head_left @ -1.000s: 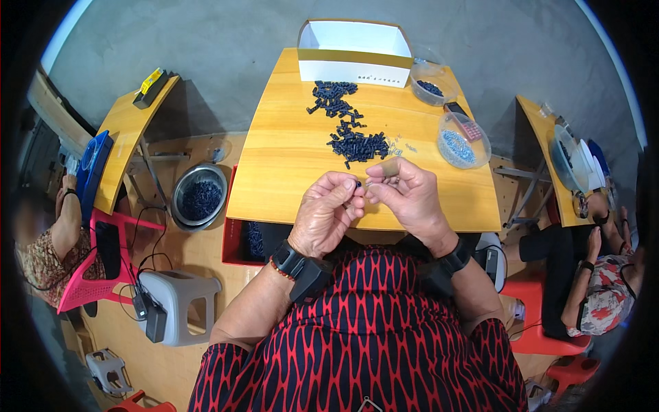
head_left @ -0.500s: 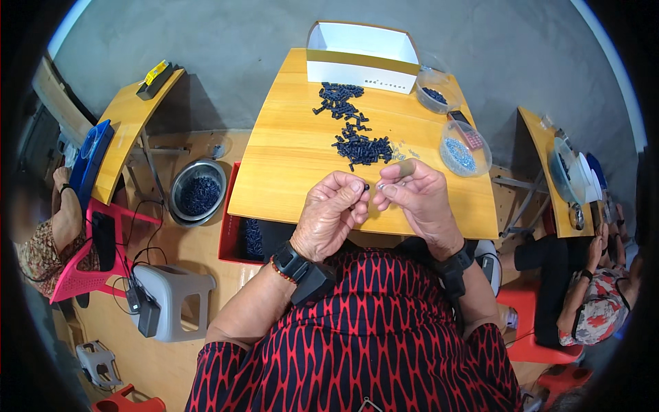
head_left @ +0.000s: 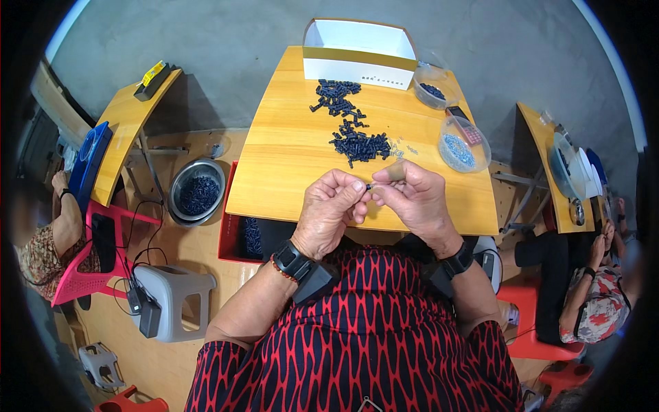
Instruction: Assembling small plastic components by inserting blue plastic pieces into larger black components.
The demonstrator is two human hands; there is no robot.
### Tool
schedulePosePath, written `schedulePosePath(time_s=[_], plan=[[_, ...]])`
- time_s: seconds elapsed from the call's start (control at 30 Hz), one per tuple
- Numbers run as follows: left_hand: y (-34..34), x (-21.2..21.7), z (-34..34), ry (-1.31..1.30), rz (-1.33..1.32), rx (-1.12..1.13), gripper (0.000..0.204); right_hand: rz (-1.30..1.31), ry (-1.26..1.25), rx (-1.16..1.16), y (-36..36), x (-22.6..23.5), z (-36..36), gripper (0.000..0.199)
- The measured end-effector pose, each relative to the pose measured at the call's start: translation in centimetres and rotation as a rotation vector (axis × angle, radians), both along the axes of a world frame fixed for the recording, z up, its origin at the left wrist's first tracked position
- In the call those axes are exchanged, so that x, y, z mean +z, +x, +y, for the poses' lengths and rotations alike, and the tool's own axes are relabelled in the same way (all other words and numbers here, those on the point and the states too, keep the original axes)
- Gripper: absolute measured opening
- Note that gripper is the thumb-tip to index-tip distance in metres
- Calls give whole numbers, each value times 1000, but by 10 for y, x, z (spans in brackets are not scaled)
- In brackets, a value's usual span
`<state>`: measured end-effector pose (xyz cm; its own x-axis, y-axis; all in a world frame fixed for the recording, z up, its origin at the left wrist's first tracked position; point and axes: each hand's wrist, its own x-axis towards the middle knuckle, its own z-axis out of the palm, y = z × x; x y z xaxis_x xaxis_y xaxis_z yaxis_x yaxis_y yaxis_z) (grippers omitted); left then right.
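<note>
Over the near edge of a yellow wooden table (head_left: pixel 288 165), my left hand (head_left: pixel 331 214) and my right hand (head_left: pixel 413 200) meet fingertip to fingertip. Between them they pinch one small dark part (head_left: pixel 371 186). Just beyond my hands lies a heap of small dark blue parts (head_left: pixel 360 145), with a second looser scatter (head_left: pixel 335 96) farther back. A few tiny pale bits (head_left: pixel 405 149) lie to the right of the heap. Both wrists wear black bands.
A white open box (head_left: pixel 358 54) stands at the table's far edge. Two clear bowls sit on the right, one with dark parts (head_left: pixel 432 91), one with pale blue bits (head_left: pixel 460 149). A steel bowl (head_left: pixel 198 192), a red crate (head_left: pixel 237 237) and a grey stool (head_left: pixel 175 302) stand on my left. Other people sit at both sides.
My hands stay joined on the small part with only slight finger shifts. The view has tilted a little.
</note>
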<state>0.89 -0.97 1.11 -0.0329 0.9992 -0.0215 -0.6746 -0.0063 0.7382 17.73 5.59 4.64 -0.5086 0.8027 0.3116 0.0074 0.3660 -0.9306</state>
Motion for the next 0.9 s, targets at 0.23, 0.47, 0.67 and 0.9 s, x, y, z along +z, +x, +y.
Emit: schedulePosePath(time_s=[0.23, 0.47, 0.67, 0.9], plan=[[1, 1, 0, -13, 174, 52, 11, -346, 560, -12, 4, 22, -5, 13], [10, -9, -1, 14, 29, 25, 11, -401, 581, 65, 6, 21, -2, 12], [7, -11, -1, -38, -116, 4, 11, -63, -69, 72, 3, -3, 5, 9], [6, -18, 0, -13, -140, 11, 11, -127, -25, 39, 0, -12, 4, 6]])
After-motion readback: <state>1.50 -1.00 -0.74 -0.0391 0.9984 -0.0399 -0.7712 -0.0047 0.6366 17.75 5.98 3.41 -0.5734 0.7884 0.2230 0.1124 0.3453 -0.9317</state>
